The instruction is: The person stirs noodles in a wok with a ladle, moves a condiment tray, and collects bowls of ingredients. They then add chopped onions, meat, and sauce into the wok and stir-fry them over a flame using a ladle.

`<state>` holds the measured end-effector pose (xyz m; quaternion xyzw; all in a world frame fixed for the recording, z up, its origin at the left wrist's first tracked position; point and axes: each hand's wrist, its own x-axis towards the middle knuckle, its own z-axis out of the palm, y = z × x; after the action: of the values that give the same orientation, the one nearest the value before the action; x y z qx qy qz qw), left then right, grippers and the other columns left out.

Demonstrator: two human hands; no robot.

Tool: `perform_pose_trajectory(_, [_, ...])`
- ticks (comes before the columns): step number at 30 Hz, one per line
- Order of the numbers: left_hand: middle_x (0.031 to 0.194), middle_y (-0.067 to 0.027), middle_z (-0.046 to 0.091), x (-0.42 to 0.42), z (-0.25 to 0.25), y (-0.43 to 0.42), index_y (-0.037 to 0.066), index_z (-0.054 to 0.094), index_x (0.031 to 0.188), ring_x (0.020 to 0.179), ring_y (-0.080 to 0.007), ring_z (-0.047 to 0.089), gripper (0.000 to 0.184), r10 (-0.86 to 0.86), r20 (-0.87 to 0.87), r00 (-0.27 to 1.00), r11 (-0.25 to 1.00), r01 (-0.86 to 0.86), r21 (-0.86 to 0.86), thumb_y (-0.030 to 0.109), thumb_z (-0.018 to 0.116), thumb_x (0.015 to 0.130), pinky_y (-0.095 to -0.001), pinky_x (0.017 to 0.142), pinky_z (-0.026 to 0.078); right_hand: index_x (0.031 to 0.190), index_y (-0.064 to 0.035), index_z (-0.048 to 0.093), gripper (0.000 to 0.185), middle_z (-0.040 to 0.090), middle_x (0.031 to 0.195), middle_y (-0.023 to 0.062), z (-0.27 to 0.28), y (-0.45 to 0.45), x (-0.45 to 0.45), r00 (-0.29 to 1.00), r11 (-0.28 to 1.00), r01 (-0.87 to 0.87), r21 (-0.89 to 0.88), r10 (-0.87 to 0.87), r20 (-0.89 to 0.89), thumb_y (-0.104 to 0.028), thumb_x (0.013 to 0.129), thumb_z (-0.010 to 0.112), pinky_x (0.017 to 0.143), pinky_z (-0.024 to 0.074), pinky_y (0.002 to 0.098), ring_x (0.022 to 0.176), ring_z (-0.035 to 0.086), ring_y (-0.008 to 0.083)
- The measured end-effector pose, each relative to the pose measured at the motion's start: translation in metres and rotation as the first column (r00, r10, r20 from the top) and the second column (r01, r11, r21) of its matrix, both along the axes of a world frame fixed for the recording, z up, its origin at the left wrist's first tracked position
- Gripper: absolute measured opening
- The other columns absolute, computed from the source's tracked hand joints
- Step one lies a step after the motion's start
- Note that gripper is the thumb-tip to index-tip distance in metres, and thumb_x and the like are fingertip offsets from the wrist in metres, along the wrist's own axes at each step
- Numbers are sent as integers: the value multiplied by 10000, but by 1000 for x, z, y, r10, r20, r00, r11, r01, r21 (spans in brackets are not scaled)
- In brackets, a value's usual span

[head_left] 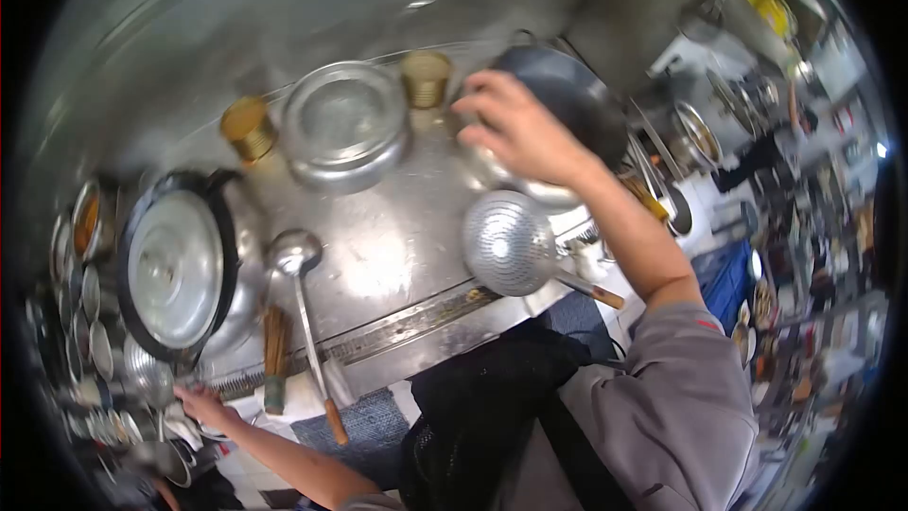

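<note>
My right hand (511, 128) is raised over the back right of the steel worktop (378, 237), fingers spread, with nothing seen in it. Beneath it is a shiny metal vessel (487, 167), mostly hidden by the hand and forearm. A dark wok (563, 85) stands just behind. Nearer my body lies a perforated skimmer (509, 241) with a wooden handle end. My left hand (205, 409) is low at the left, fingers stretched out beside a metal strainer (148, 369); whether it touches the strainer I cannot tell.
A lidded pot (175, 270) stands at the left, next to a ladle (301, 260) and a bamboo brush (274, 350). Two tins, one a gold tin (426, 80), flank a covered metal pot (345, 123) at the back. Another person (776, 151) is at the far right.
</note>
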<state>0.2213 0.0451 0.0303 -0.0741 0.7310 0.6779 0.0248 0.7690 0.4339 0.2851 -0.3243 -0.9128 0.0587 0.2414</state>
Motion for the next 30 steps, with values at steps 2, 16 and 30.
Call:
perform_pose_trajectory(2, [772, 14, 505, 54, 6, 6, 83, 558, 932, 610, -85, 435, 412, -39, -202, 979, 999, 43, 16, 483, 618, 1013, -238, 494, 318, 1206, -53, 688, 329, 567, 1367, 230, 13, 16, 131, 965, 953, 249, 173, -230, -124, -229, 931, 723, 1081, 459, 463, 1280, 542, 414])
perform_pose_trajectory(16, [1022, -127, 578, 774, 38, 244, 1, 593, 1098, 888, -236, 585, 241, -968, -124, -219, -118, 829, -546, 109, 731, 932, -345, 785, 505, 1468, -40, 499, 708, 560, 1249, 382, -346, -10, 728, 595, 455, 628, -631, -804, 13, -51, 786, 690, 1046, 482, 501, 1194, 557, 515])
perform_pose_trajectory(30, [1119, -157, 404, 827, -96, 200, 23, 293, 1228, 1013, -252, 515, 665, -841, 284, 461, 325, 849, -416, 87, 758, 757, -386, 853, 497, 1413, 63, 489, 561, 609, 1326, 309, -242, 56, 752, 819, 630, 564, -534, -507, 267, -145, 912, 632, 963, 517, 492, 1090, 666, 455])
